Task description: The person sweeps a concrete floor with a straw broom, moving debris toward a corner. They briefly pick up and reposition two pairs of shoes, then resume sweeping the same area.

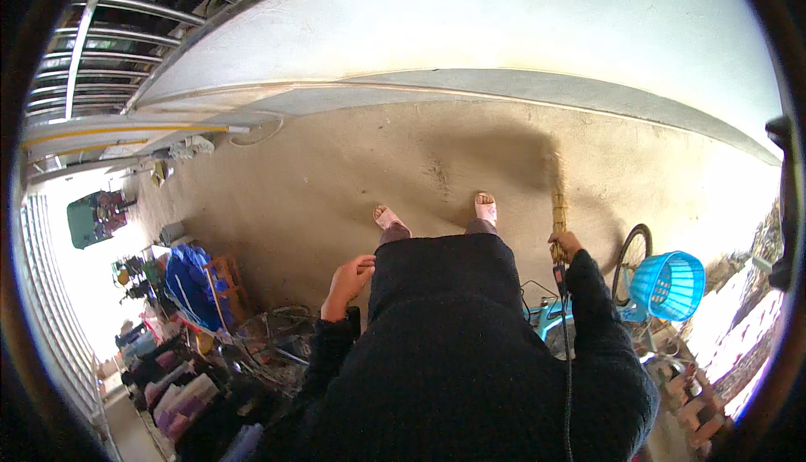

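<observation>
My right hand (568,245) grips a long yellowish straw bundle, probably a broom (558,197), whose far end points away from me over the concrete floor (327,166). A dark cord (568,361) runs from near that hand down along my front. My left hand (348,282) is beside the hem of my dark top, fingers loosely bent, with nothing visible in it. Between my hands, my feet in pink sandals (486,209) stand on the floor.
A bicycle with a light-blue plastic basket (667,286) stands close by my right arm. To the left are a blue tarp (192,286), a wooden chair-like frame (230,279) and piled items. A white wall (504,15) rises ahead; a green vehicle (94,219) is far left.
</observation>
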The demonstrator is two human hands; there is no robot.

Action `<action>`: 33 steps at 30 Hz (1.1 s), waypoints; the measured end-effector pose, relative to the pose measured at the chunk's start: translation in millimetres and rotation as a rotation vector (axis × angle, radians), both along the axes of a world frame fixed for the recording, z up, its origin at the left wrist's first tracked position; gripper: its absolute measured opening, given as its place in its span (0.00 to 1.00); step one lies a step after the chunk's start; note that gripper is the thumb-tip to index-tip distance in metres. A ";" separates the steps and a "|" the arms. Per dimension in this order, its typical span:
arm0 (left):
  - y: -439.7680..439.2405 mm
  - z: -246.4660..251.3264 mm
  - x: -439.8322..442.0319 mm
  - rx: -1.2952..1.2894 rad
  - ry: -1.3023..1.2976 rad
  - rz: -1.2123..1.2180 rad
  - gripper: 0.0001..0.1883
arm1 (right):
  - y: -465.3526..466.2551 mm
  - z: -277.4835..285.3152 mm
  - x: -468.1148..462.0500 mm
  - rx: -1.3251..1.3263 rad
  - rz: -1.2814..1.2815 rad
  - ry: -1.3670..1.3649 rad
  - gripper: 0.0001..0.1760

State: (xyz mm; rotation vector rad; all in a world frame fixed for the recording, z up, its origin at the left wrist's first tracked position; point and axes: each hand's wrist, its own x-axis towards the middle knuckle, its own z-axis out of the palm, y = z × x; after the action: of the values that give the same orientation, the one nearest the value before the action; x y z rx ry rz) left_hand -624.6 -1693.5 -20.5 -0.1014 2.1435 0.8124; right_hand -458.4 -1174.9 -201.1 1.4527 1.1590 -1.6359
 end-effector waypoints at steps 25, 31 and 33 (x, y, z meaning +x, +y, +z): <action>-373.2 -48.7 -140.1 -0.001 -0.089 -0.039 0.17 | -523.7 -13.4 -267.2 0.310 1.217 0.270 0.46; -351.8 -52.8 -150.8 0.059 -0.027 -0.116 0.16 | -451.3 24.0 -188.3 0.437 1.081 0.768 0.33; -350.0 -50.7 -146.5 0.043 -0.045 -0.147 0.16 | -434.4 38.2 -160.5 0.427 0.942 0.725 0.32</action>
State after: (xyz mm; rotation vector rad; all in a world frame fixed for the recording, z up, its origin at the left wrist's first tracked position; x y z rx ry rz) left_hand -771.2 -2043.4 -71.2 0.0591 2.0630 0.7632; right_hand -618.9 -1609.3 -162.9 0.2857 2.2452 -1.2336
